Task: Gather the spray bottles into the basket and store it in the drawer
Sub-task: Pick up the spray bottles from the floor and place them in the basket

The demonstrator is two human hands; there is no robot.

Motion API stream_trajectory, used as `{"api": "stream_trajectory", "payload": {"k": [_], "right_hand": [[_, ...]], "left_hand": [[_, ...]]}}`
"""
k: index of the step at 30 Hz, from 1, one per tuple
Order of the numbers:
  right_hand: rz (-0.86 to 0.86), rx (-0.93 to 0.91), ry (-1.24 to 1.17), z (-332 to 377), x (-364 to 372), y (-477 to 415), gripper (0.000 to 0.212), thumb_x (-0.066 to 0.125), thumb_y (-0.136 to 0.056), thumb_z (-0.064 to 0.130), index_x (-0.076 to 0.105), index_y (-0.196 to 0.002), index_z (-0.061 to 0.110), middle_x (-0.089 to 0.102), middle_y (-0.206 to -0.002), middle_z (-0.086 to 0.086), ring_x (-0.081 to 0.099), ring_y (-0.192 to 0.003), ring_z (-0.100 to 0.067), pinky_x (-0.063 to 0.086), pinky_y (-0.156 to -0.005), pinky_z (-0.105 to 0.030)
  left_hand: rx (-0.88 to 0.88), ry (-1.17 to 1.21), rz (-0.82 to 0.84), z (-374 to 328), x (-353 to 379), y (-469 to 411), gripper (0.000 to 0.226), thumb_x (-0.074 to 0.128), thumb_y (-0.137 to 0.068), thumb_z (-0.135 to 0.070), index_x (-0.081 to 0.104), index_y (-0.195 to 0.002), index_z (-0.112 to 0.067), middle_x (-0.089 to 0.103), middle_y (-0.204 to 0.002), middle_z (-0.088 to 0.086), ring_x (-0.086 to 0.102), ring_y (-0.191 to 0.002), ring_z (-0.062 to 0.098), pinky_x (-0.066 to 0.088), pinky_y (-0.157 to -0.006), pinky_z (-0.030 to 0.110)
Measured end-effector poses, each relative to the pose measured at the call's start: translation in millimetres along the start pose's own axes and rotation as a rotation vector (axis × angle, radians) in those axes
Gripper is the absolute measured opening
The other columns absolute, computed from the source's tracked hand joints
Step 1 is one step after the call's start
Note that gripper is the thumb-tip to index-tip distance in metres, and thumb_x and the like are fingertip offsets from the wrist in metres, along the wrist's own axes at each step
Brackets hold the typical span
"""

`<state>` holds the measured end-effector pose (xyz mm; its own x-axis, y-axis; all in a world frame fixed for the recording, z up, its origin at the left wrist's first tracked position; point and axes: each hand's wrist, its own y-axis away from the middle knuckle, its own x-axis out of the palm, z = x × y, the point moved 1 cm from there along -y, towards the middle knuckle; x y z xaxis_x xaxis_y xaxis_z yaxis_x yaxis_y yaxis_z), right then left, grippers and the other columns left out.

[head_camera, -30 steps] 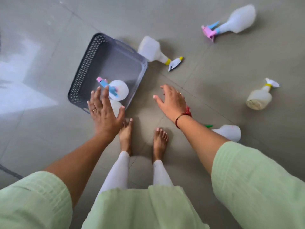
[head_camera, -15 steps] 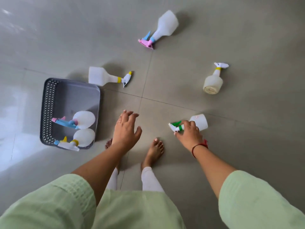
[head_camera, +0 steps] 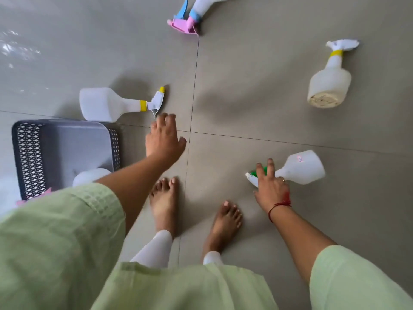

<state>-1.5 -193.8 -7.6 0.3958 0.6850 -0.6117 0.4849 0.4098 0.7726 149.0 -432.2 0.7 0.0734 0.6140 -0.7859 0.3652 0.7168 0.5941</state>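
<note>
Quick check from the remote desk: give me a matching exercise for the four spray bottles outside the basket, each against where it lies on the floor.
Things:
1. green-trigger bottle
2. pink-trigger bottle
3. yellow-nozzle bottle
4. yellow-collar bottle

Places:
A. far side, cut by the top edge
B. under the right hand
C. alone at the far right, base toward the camera
D. just beyond the basket, near the left hand

Pairs: 1-B, 2-A, 3-D, 4-C

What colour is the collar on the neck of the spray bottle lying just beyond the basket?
Yellow, a narrow band on the spray bottle behind the basket; the head view shows it clearly.
</note>
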Motion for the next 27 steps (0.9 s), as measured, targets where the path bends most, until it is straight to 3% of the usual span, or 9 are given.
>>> {"api": "stream_trajectory", "payload": {"k": [3,7,12,17,20,23,27], "right_hand": [[-0.018,0.022,0.009,8.7,10.0,-14.1,0.049,0.048,-0.091,0.008,0.035,-0.137,0.017,0.022,-0.154,-0.010,0.066,-0.094,-0.030,0.049,-0.079,-0.033],[-0.032,0.045,-0.002,13.6,16.0,-28.8,0.033,0.039,-0.093,0.002,0.043,-0.125,0.011,0.041,-0.134,-0.012,0.067,-0.092,-0.030,0.049,-0.078,-0.034],[0.020,0.059,0.033,15.0,18.2,-35.8,0.029,0.034,-0.095,0.003,0.051,-0.119,0.007,0.049,-0.124,-0.011,0.066,-0.099,-0.029,0.048,-0.081,-0.033],[0.040,-0.025,0.105,11.0,4.3,-25.9,0.025,0.038,-0.095,0.009,0.050,-0.117,0.014,0.050,-0.121,-0.008,0.065,-0.098,-0.029,0.050,-0.077,-0.034],[-0.024,-0.094,0.088,22.5,-20.6,-8.1,0.026,0.048,-0.092,0.026,0.047,-0.116,0.015,0.048,-0.121,-0.007,0.057,-0.104,-0.030,0.048,-0.080,-0.037],[-0.047,-0.185,0.056,46.1,-61.1,10.8,0.052,0.061,-0.080,0.055,0.049,-0.113,0.017,0.047,-0.119,-0.005,0.053,-0.107,-0.029,0.046,-0.088,-0.038],[-0.103,-0.289,0.007,96.6,-134.9,34.8,0.058,0.061,-0.077,0.061,0.053,-0.109,0.013,0.047,-0.115,-0.005,0.055,-0.102,-0.030,0.048,-0.083,-0.037]], "left_hand": [[-0.052,-0.020,-0.040,14.1,-5.8,-36.3,0.066,0.062,-0.082,-0.021,0.029,-0.139,-0.013,0.027,-0.146,0.012,0.055,-0.106,0.044,0.044,-0.073,0.043],[-0.140,-0.062,-0.006,23.8,-5.8,-78.4,0.075,0.063,-0.081,-0.015,0.023,-0.144,-0.010,0.025,-0.147,0.014,0.057,-0.108,0.045,0.045,-0.080,0.043],[-0.251,0.014,0.041,28.0,6.5,-99.4,0.059,0.061,-0.085,-0.009,0.032,-0.136,-0.004,0.033,-0.140,0.017,0.053,-0.118,0.040,0.044,-0.096,0.043],[-0.181,0.069,0.014,29.1,-0.1,-82.0,0.036,0.050,-0.093,-0.007,0.039,-0.127,-0.003,0.039,-0.134,0.019,0.054,-0.110,0.049,0.043,-0.090,0.049],[-0.056,0.060,-0.019,19.8,-19.4,-60.7,0.035,0.046,-0.097,-0.014,0.038,-0.129,-0.001,0.041,-0.131,0.020,0.055,-0.108,0.046,0.043,-0.088,0.049],[-0.034,0.125,-0.057,13.6,-46.0,-35.2,0.036,0.043,-0.098,-0.017,0.038,-0.129,0.000,0.042,-0.129,0.020,0.052,-0.112,0.042,0.042,-0.090,0.049],[-0.122,0.367,-0.113,19.4,-101.5,-0.8,0.032,0.040,-0.099,-0.016,0.039,-0.126,0.002,0.042,-0.127,0.021,0.054,-0.105,0.043,0.042,-0.085,0.051]]}}
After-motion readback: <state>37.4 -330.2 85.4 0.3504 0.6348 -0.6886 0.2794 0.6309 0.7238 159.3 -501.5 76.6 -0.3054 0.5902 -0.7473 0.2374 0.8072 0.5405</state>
